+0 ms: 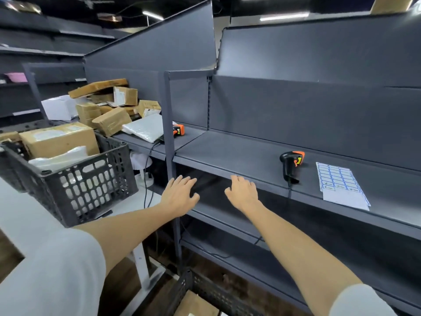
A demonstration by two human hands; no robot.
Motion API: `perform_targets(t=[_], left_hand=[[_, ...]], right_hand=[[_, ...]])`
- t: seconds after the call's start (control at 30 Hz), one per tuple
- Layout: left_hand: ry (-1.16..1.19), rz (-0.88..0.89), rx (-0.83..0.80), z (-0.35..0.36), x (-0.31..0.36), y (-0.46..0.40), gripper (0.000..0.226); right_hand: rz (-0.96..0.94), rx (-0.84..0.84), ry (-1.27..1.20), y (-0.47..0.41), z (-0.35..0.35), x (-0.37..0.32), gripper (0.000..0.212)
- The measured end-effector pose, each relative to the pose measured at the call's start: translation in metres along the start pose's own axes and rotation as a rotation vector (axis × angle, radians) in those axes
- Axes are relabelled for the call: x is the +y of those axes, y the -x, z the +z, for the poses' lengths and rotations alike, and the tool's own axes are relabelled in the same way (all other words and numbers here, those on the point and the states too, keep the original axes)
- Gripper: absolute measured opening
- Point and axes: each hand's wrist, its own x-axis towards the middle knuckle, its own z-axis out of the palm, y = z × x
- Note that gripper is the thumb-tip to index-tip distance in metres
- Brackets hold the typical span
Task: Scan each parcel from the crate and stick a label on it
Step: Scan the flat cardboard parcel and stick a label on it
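A black plastic crate [91,188] stands at the left on a white table, holding a brown cardboard parcel [59,139] and white bagged parcels [61,158]. On the grey shelf [227,153] lies a black and orange barcode scanner [290,164], and to its right a sheet of blue-edged labels [341,183]. My left hand [180,195] and my right hand [242,192] reach forward side by side in front of the shelf's front edge, fingers spread, holding nothing.
A heap of cardboard boxes [109,106] and a white bag [147,127] sit on the shelf section to the left, beside a second orange scanner [178,130]. Another black crate [205,293] with a box stands on the floor below. A grey upright post [169,142] divides the shelves.
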Motion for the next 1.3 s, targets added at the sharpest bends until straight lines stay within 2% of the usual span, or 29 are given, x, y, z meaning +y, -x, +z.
perform_targets(t=[0.1, 0.37, 0.57, 0.7, 1.07, 1.3], left_hand=[[-0.005, 0.009, 0.018, 0.001, 0.002, -0.025, 0.057], [0.006, 0.055, -0.094, 0.031, -0.009, -0.073, 0.059], [0.003, 0.182, -0.089, 0.043, -0.033, -0.112, 0.058], [-0.012, 0.261, -0.155, 0.056, -0.053, -0.131, 0.059], [0.069, 0.386, -0.340, 0.124, -0.090, -0.117, 0.055], [0.042, 0.367, -0.507, 0.202, -0.100, -0.071, 0.055]], right_hand=[[-0.008, 0.032, 0.001, -0.023, 0.001, 0.003, 0.037], [0.032, -0.012, 0.027, -0.057, 0.016, 0.006, 0.042], [0.086, -0.040, 0.034, -0.073, 0.042, -0.013, 0.042], [0.187, -0.073, 0.031, -0.075, 0.066, -0.027, 0.047], [0.336, -0.249, 0.011, -0.043, 0.142, -0.046, 0.047], [0.389, -0.478, -0.068, 0.008, 0.223, -0.043, 0.050]])
